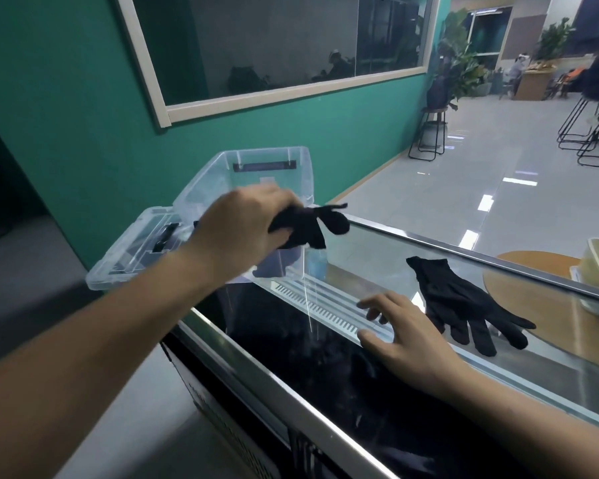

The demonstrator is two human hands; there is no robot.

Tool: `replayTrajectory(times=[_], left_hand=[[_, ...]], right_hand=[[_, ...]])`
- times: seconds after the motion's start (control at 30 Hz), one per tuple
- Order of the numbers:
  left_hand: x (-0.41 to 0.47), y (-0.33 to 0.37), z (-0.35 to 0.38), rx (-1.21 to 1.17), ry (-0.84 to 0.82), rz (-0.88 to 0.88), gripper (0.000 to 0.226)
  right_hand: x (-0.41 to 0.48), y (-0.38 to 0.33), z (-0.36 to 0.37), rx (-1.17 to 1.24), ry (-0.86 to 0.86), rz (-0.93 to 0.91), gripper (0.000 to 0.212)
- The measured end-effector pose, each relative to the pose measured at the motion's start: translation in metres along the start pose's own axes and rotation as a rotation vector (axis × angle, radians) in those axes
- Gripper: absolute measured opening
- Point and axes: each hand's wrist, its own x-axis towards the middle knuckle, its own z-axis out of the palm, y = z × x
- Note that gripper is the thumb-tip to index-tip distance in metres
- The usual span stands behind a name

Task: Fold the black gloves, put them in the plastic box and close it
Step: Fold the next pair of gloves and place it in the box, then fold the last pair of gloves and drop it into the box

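While the left hand (242,226) hangs over the open plastic box (256,167), its fingers are curled tight round a bunched black glove (305,226). The glove's loose finger-ends stick out to the right, above the box's right rim. Holding it as a wad probably keeps the fold from springing open on the way in, and the hand sits high enough to clear the wall. By my reading, this glove is about to be let down into the box.

The box stands at the far left end of the glass counter top (377,243), its mouth facing up and nothing black plainly showing inside it yet. Its clear lid (128,261) lies just beside it on the left. That leaves the opening free and keeps the lid within reach for closing.

Nearer and to the right, the right hand (405,326) rests on the glass with its fingers spread and relaxed, gripping nothing. It seems to steady the person and wait beside the second glove (464,305). That glove lies flat and unfolded just to the right of the hand, its fingers pointing near and right. Whether hand and glove touch, I cannot tell. Roughly half the folding remains, then the closing.
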Motion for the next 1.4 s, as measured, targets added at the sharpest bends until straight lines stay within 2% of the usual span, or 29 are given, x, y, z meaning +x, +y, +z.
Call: replayTrajectory(times=[0.13, 0.23, 0.33, 0.53, 0.73, 0.87, 1.0, 1.23, 1.4], left_hand=[[0.028, -0.022, -0.031, -0.107, 0.034, -0.095, 0.029], [0.048, -0.046, -0.035, -0.09, -0.027, -0.15, 0.026], [0.063, -0.07, -0.027, 0.029, -0.073, -0.175, 0.025], [0.075, -0.095, -0.008, 0.093, -0.197, -0.256, 0.024], [0.076, -0.104, 0.002, 0.046, -0.354, -0.368, 0.018], [0.073, -0.107, 0.002, -0.013, -0.401, -0.401, 0.023], [0.072, -0.106, -0.007, -0.05, -0.365, -0.401, 0.023], [0.068, -0.076, -0.009, -0.023, -0.178, -0.25, 0.013], [0.057, -0.033, 0.011, -0.098, -0.066, -0.138, 0.011]], right_hand=[[0.0, -0.002, 0.0, -0.006, -0.003, -0.007, 0.046], [0.001, 0.0, 0.001, -0.002, 0.001, -0.014, 0.042], [0.002, 0.002, 0.002, -0.001, -0.001, -0.014, 0.033], [0.003, 0.003, 0.002, 0.01, -0.002, -0.011, 0.038], [0.004, 0.005, 0.003, 0.037, -0.004, -0.001, 0.03], [0.005, 0.005, 0.003, 0.045, -0.007, 0.002, 0.029], [0.005, 0.005, 0.003, 0.049, -0.003, 0.003, 0.032], [0.005, 0.003, 0.002, 0.056, -0.003, 0.016, 0.036], [0.005, 0.004, 0.002, 0.055, -0.002, 0.017, 0.023]])
